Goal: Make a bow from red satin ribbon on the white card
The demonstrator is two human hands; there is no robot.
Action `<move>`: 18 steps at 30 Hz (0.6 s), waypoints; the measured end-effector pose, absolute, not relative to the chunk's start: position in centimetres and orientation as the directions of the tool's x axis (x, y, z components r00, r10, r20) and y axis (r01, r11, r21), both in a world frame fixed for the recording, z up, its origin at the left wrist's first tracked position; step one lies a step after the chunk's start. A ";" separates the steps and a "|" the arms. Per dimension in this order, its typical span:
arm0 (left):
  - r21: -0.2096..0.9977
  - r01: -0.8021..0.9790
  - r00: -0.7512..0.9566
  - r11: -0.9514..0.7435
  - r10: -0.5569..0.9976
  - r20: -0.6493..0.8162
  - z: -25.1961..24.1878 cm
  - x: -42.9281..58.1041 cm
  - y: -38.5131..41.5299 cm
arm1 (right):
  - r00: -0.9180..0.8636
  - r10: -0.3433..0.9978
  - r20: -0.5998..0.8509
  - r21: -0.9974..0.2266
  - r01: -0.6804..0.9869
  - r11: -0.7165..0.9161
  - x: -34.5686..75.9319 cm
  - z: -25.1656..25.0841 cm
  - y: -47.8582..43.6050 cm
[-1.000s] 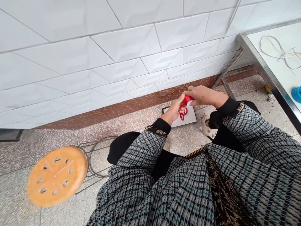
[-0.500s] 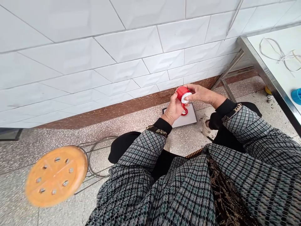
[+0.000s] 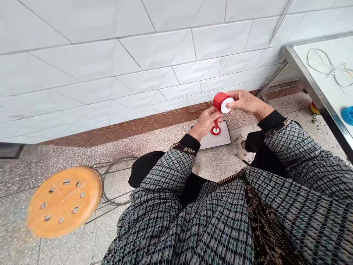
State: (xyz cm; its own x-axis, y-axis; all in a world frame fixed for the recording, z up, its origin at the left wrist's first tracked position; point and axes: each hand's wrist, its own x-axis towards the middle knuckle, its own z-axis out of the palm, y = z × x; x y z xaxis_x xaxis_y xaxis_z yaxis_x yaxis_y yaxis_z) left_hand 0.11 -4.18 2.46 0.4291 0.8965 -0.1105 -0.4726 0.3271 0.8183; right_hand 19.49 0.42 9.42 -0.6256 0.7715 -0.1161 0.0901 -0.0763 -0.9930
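2 hands close together: right hand (image 3: 245, 102) pinches the red spool (image 3: 220, 101) by its labelled end, left hand (image 3: 205, 123) just below, seemingly pinching a red loop (image 3: 216, 124), all above that white board (image 3: 223, 139). Spool's probably light and stiff, wrap maybe slippery; I'd grip the flat ends.

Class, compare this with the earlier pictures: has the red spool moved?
Yes: upward in the picture, judged against the brown baseboard; the red spool now overlaps the white tiles above it.

Red spool (image 3: 220, 102), white-ended, held tilted
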 end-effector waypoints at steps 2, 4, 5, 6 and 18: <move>0.879 -0.379 0.459 0.288 0.884 -0.092 2.6 -0.3 -3.9 | -0.591 0.798 -0.121 -0.991 0.115 -0.066 19.8 10.7 0.3; 0.937 -0.252 0.500 0.242 0.862 -0.088 2.5 -0.8 -3.6 | -0.536 0.836 -0.119 -0.988 0.151 -0.044 20.5 12.6 0.3; 0.960 -0.170 0.526 0.222 0.844 -0.102 2.4 -1.0 -3.3 | -0.495 0.861 -0.115 -0.984 0.178 -0.029 21.1 13.8 0.4; 0.976 -0.076 0.557 0.202 0.821 -0.127 2.2 -1.3 -3.1 | -0.441 0.893 -0.093 -0.981 0.194 -0.006 22.1 15.0 0.5; 0.929 0.362 0.600 -0.074 0.781 -0.172 6.6 -4.6 -0.7 | -0.013 0.979 0.202 -0.832 0.526 0.179 33.3 28.7 -0.8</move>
